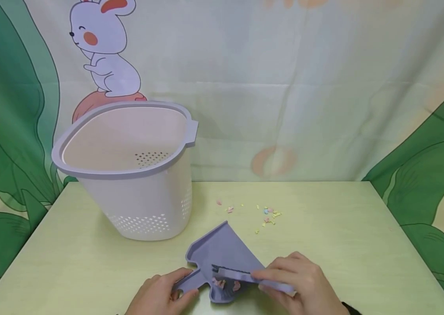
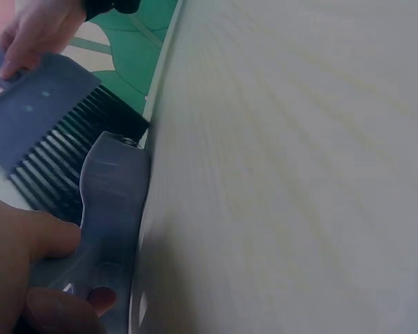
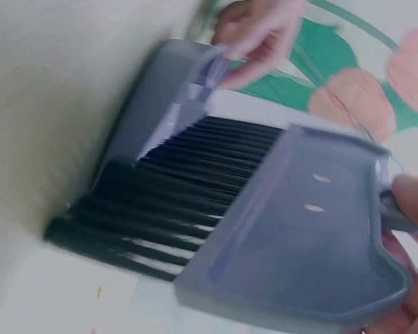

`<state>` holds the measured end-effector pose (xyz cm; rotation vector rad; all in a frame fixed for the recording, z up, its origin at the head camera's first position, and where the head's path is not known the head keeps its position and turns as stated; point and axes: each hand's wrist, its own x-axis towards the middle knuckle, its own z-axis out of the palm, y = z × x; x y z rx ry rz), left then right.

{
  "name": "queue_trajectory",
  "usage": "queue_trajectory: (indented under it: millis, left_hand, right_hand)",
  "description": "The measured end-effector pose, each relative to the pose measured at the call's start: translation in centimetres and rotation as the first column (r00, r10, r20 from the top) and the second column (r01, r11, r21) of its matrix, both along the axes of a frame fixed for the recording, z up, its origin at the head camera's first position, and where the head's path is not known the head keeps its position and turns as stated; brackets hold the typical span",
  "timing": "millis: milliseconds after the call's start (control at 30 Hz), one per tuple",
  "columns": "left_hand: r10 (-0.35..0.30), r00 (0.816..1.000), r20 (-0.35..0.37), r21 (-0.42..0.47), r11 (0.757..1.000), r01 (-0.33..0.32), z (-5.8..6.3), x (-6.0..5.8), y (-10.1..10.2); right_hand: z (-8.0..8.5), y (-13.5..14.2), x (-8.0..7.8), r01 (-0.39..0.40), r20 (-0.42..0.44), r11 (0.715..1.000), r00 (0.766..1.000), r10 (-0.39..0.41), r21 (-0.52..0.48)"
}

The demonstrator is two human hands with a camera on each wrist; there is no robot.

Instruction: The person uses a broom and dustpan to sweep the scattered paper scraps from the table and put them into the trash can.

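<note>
My left hand (image 1: 162, 292) grips the short handle of a grey-purple dustpan (image 1: 222, 249), which rests on the table at the front middle. In my right hand (image 1: 300, 280) is a small brush (image 1: 237, 274) of the same colour, pinched by its handle. Its dark bristles (image 3: 174, 188) reach into the dustpan in the right wrist view. A few pink scraps (image 1: 219, 283) lie in the pan beside the brush. Farther back on the table are several small yellow, pink and blue scraps (image 1: 267, 214).
A tall white basket (image 1: 139, 197) with a grey-purple rim and perforated sides stands at the back left of the pale table (image 1: 347, 227). Behind the table hangs a printed cloth (image 1: 245, 87) with a rabbit and leaves.
</note>
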<state>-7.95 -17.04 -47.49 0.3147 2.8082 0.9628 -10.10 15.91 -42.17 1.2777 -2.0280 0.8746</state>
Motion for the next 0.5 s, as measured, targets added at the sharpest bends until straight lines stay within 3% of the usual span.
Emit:
queue_trajectory:
  millis: [33,100,200,300,500]
  left_hand:
    - [0.000,1.000,0.002,-0.001,1.000,0.000,0.0,0.0,0.0]
    - [0.003,1.000,0.004,-0.003,1.000,-0.003,0.0,0.0,0.0]
    - [0.010,1.000,-0.005,-0.009,1.000,-0.010,-0.1,0.1,0.1]
    - [0.013,1.000,-0.011,-0.012,1.000,-0.013,-0.1,0.1,0.1]
    - [0.022,1.000,-0.022,-0.021,1.000,-0.022,0.0,0.1,0.1]
  right_hand:
    - [0.2,0.3,-0.2,-0.009,0.064,0.999,0.998,0.013,-0.053]
    - [0.8,1.2,-0.8,0.055,0.206,0.988,0.978,-0.025,-0.141]
    - [1.2,2.7,-2.0,0.166,0.301,0.970,0.948,-0.106,-0.180]
    - [1.1,4.0,-3.4,0.293,0.266,0.946,0.931,-0.249,-0.141]
    - [-0.1,5.2,-5.0,0.476,0.011,0.879,0.879,-0.477,0.036]
